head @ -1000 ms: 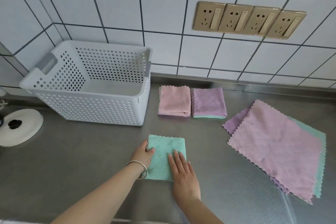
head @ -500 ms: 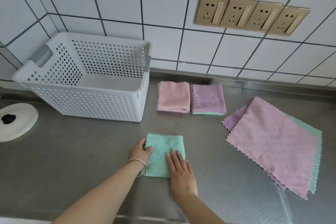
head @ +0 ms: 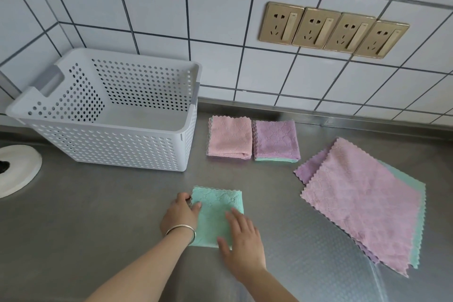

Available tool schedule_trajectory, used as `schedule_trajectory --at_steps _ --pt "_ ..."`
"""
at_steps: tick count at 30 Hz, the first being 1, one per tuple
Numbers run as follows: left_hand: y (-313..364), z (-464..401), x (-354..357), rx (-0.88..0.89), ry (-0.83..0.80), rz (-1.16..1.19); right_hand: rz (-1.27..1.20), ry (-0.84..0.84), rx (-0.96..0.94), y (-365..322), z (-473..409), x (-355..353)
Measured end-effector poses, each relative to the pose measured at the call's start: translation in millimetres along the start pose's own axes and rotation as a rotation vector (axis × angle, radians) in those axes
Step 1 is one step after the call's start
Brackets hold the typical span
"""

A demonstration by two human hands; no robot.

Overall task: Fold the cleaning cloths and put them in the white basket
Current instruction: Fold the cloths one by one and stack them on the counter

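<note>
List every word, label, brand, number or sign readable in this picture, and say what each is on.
None can be read.
Sockets: no lettering visible on the gold plates.
Basket: plain, no label or brand.
Cloths, folded or flat: no tags or print showing.
Bracelet on the left wrist: no marking visible.
White disc at the left edge: no text.
</note>
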State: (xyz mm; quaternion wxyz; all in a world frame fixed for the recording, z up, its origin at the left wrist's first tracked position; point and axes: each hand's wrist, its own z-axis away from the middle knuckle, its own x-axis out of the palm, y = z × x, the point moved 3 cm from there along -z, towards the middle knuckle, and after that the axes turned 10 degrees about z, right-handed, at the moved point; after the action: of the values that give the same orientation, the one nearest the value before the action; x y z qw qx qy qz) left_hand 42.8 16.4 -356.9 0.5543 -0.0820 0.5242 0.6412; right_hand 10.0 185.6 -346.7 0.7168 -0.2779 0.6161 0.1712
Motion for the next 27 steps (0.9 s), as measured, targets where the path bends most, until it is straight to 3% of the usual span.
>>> schedule_trajectory --at_steps 2,5,10,15,19,23,27 --pt "-4 2 -1 0.019 0.062 -0.016 -0.171 0.041 0.197 9 -5 -7" --pt "-9 11 0 0.021 0.108 -0.086 -0.476 -0.209 0.507 18 -16 -4" --pt "-10 15 5 0.009 0.059 -0.062 -0.601 -0.357 0.587 19 -27 0" --pt "44 16 5 0.071 0.013 0.257 -0.828 -0.194 0.595 40 -55 -40" --pt "127 10 5 0.252 0.007 0.464 -0.871 -0.006 0.625 75 -105 -85" --pt "207 -8 30 0.569 -0.105 0.324 -0.838 0.106 0.662 122 -167 -112" --pt "242 -40 67 0.621 -0.192 0.124 -0.786 0.118 0.722 164 -211 -107"
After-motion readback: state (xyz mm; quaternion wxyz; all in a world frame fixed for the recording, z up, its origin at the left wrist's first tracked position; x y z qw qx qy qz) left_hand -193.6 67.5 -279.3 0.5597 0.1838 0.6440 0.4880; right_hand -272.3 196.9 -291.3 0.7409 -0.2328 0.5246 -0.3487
